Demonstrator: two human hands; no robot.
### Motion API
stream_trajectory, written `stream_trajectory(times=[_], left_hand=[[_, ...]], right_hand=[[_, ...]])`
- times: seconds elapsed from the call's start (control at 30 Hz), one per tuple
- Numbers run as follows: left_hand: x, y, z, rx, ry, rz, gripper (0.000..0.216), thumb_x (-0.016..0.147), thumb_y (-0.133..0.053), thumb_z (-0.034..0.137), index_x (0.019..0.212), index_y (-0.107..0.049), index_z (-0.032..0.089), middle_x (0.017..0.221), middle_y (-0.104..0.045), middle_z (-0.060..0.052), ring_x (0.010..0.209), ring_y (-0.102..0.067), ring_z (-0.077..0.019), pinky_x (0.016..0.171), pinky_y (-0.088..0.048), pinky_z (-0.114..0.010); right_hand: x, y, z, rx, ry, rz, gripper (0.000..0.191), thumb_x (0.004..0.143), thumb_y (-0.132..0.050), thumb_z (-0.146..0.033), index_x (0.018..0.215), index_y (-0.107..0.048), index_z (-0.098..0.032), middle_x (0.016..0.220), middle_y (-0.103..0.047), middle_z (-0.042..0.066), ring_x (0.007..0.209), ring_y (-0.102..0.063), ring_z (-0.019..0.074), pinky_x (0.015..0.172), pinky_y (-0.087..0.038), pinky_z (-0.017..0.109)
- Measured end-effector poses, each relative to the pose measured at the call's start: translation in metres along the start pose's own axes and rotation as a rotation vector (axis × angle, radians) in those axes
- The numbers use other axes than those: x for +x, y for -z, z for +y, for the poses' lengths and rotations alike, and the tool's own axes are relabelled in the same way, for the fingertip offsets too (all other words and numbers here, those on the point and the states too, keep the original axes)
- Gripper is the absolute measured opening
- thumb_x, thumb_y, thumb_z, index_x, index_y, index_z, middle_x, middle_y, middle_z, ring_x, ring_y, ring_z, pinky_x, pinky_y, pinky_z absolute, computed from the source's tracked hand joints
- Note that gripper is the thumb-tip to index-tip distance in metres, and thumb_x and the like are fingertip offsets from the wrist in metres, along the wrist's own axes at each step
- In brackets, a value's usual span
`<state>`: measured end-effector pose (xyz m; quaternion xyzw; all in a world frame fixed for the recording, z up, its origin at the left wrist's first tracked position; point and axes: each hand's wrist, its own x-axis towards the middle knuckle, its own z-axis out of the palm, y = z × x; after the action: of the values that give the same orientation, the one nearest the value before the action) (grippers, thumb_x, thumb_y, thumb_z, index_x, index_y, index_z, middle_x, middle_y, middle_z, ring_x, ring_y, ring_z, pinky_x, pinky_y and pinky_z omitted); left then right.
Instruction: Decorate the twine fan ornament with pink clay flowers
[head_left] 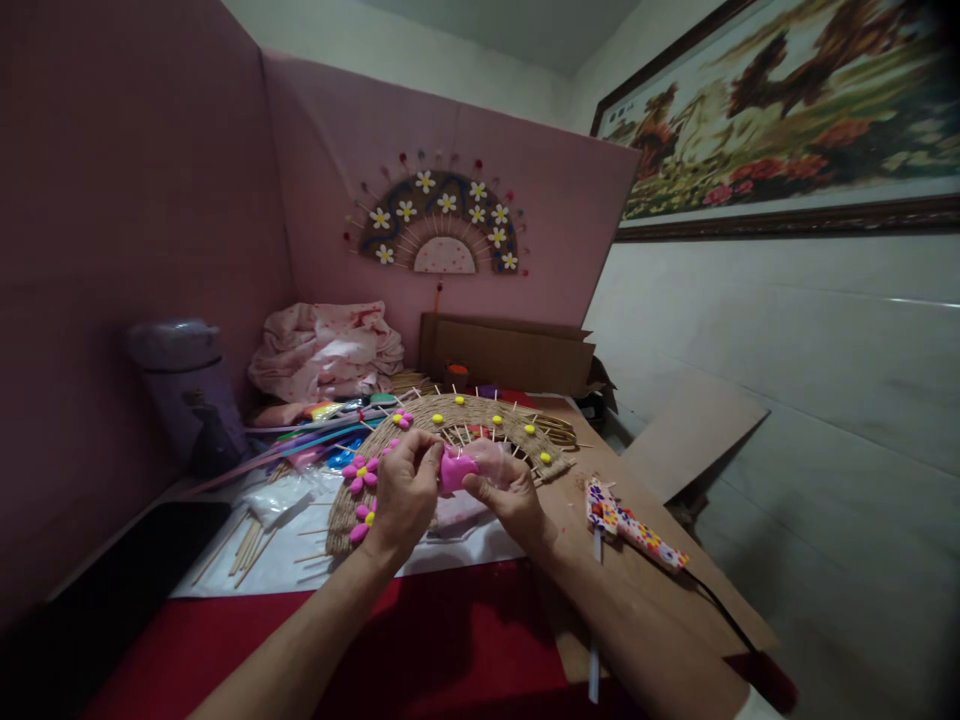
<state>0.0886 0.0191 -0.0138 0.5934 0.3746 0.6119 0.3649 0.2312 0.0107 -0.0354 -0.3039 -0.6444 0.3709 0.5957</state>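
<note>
Left hand (405,490) pinching pink clay (456,470); right hand (514,500) gripping clear wrapper (491,458) at its right, fingers bent; clay held over middle of twine-wrapped arch (480,408); pink flowers (361,474) along arch's left, yellow dots (497,420) along far and right parts; patterned glue gun (637,535) lying right, on brown board (667,598); lilac tumbler (187,390) standing far left, beside pink cloth (322,350).

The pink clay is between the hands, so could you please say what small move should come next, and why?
Probably pinch a small piece off the pink clay: the left hand pinches at its edge, the right hand holds the clear wrap, and several yellow dots on the arch lack the pink petals others have.
</note>
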Motion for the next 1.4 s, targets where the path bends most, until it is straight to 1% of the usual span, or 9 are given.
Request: stream_trajectory(times=[0.17, 0.47, 0.6, 0.7, 0.77, 0.87, 1.03, 1.3, 1.4], left_hand=[[-0.001, -0.001, 0.001, 0.034, -0.013, -0.001, 0.016, 0.080, -0.053, 0.027, 0.066, -0.053, 0.018, 0.056, -0.047, 0.003, 0.051, -0.044, -0.0107, 0.047, -0.037, -0.021], [-0.002, -0.001, 0.003, 0.009, 0.008, -0.007, 0.018, 0.081, -0.052, 0.029, 0.066, -0.051, 0.018, 0.057, -0.046, 0.003, 0.051, -0.044, -0.0102, 0.045, -0.039, -0.021], [-0.002, -0.002, -0.001, -0.002, 0.007, -0.011, 0.017, 0.080, -0.053, 0.028, 0.066, -0.051, 0.019, 0.054, -0.047, 0.004, 0.047, -0.044, -0.0100, 0.044, -0.038, -0.021], [-0.002, -0.002, -0.003, -0.002, 0.011, -0.013, 0.016, 0.080, -0.053, 0.028, 0.067, -0.052, 0.018, 0.053, -0.049, 0.004, 0.046, -0.046, -0.0100, 0.044, -0.037, -0.021], [-0.003, -0.002, -0.003, -0.012, 0.016, -0.019, 0.016, 0.080, -0.053, 0.028, 0.067, -0.052, 0.018, 0.053, -0.049, 0.004, 0.045, -0.046, -0.0099, 0.043, -0.037, -0.021], [-0.003, -0.003, -0.001, -0.027, 0.010, 0.000, 0.016, 0.080, -0.052, 0.028, 0.067, -0.051, 0.018, 0.055, -0.047, 0.004, 0.048, -0.046, -0.0098, 0.044, -0.038, -0.020], [-0.003, -0.003, 0.002, -0.047, 0.020, -0.002, 0.018, 0.081, -0.052, 0.030, 0.068, -0.050, 0.018, 0.057, -0.045, 0.004, 0.050, -0.045, -0.0099, 0.043, -0.040, -0.020], [-0.002, -0.002, -0.005, -0.054, 0.012, -0.014, 0.018, 0.080, -0.054, 0.030, 0.068, -0.053, 0.018, 0.057, -0.047, 0.003, 0.048, -0.045, -0.0099, 0.042, -0.041, -0.020], [-0.002, -0.002, -0.003, -0.068, 0.017, -0.017, 0.018, 0.081, -0.054, 0.032, 0.069, -0.054, 0.018, 0.060, -0.049, 0.003, 0.051, -0.046, -0.0103, 0.042, -0.042, -0.020]], right_hand=[[0.000, -0.001, -0.003, 0.072, -0.024, -0.014, 0.022, 0.070, -0.073, -0.037, 0.086, -0.069, -0.022, 0.079, -0.063, 0.002, 0.071, -0.056, 0.0145, 0.068, -0.048, 0.029], [0.000, 0.001, -0.002, -0.009, 0.037, -0.018, 0.020, 0.074, -0.069, -0.039, 0.085, -0.073, -0.022, 0.093, -0.064, 0.005, 0.085, -0.058, 0.0188, 0.080, -0.046, 0.033], [0.001, -0.001, -0.004, 0.072, 0.012, -0.043, 0.023, 0.073, -0.071, -0.038, 0.090, -0.070, -0.022, 0.089, -0.065, 0.003, 0.081, -0.058, 0.0163, 0.077, -0.047, 0.030], [0.001, -0.002, -0.006, 0.133, -0.028, -0.058, 0.022, 0.073, -0.071, -0.037, 0.087, -0.068, -0.020, 0.077, -0.062, 0.000, 0.069, -0.056, 0.0128, 0.069, -0.047, 0.026], [0.002, -0.001, -0.006, 0.135, -0.037, -0.046, 0.020, 0.074, -0.070, -0.037, 0.084, -0.067, -0.020, 0.069, -0.059, -0.001, 0.060, -0.051, 0.0103, 0.061, -0.045, 0.024], [0.002, 0.001, -0.003, 0.091, -0.034, 0.002, 0.023, 0.080, -0.063, -0.041, 0.080, -0.067, -0.019, 0.068, -0.057, -0.001, 0.058, -0.047, 0.0096, 0.055, -0.040, 0.022], [0.001, 0.005, 0.005, 0.054, -0.038, 0.026, 0.026, 0.085, -0.056, -0.042, 0.082, -0.069, -0.019, 0.071, -0.057, 0.001, 0.063, -0.049, 0.0110, 0.058, -0.039, 0.023], [0.000, 0.002, -0.005, 0.023, -0.049, -0.002, 0.033, 0.077, -0.063, -0.049, 0.084, -0.067, -0.017, 0.063, -0.054, -0.001, 0.055, -0.045, 0.0100, 0.054, -0.038, 0.023], [0.000, 0.001, -0.011, -0.024, -0.023, -0.011, 0.038, 0.079, -0.058, -0.052, 0.067, -0.063, -0.016, 0.061, -0.051, -0.001, 0.054, -0.043, 0.0099, 0.053, -0.037, 0.023]])
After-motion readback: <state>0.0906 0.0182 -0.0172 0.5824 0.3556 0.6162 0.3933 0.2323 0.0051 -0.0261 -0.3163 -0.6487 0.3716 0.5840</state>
